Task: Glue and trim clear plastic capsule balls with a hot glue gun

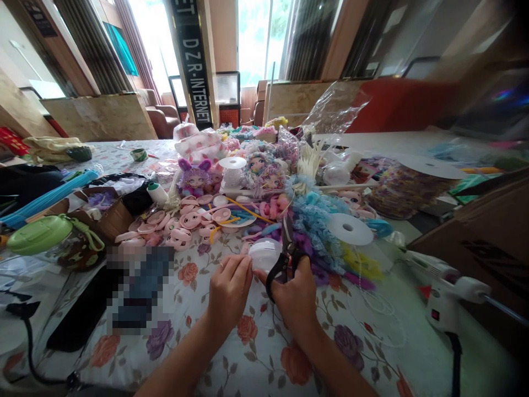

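My right hand [294, 292] grips black-handled scissors [285, 251], blades pointing away from me and up. My left hand [230, 286] is closed in a pinch beside it, its fingertips at a white round piece [264, 253] that lies between the two hands; what the pinch holds is too small to make out. Both hands rest over a floral tablecloth [256, 353]. Just beyond them lie pink plastic doll parts [185, 220], coloured pipe cleaners [243, 212] and blue and purple frilly trim [316, 218].
A white glue gun [446, 292] stands at the right. A white ribbon spool [350, 228] and small dolls [194, 176] sit further back. A green lid [39, 234], a cardboard box [105, 212] and a black phone-like slab [78, 317] are at the left.
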Demonstrator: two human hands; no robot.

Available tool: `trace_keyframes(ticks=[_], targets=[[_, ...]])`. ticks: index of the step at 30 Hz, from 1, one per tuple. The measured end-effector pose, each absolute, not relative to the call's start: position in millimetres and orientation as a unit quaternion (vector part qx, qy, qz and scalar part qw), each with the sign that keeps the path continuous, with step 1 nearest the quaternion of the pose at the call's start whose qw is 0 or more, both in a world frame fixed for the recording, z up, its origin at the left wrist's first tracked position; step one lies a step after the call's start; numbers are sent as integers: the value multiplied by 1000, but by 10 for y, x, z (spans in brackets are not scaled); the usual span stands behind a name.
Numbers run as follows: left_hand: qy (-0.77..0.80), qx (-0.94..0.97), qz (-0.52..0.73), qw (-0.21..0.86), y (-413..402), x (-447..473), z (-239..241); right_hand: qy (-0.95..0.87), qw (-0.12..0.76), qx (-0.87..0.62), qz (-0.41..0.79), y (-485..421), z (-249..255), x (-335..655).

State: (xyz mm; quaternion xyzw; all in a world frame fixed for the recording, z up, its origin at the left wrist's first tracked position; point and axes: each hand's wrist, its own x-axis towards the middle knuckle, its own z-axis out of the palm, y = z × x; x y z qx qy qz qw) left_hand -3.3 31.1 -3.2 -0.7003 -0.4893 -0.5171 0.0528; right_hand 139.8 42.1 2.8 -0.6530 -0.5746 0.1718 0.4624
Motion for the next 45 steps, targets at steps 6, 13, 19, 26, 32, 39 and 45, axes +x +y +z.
trace_keyframes(ticks=[6, 13, 19, 26, 32, 39, 45], targets=[[-487, -705, -513, 56, 320, -40, -56, -570, 458, -656, 189, 415, 53, 1382], [-490, -700, -519, 37, 328, -58, -55, -551, 454, -662, 227, 418, 121, 1384], [-482, -714, -508, 4, 329, -84, -55, -558, 457, -662, 206, 437, 70, 1423], [-467, -728, -492, 99, 344, -43, -1, -563, 443, -668, 203, 423, 28, 1418], [-456, -729, -499, 106, 338, -31, -13, -544, 444, -676, 221, 408, 83, 1393], [-465, -718, -516, 50, 346, -43, -38, -540, 437, -679, 238, 413, 82, 1412], [-455, -718, -526, 17, 370, -87, -24, -547, 437, -673, 238, 446, 45, 1436]])
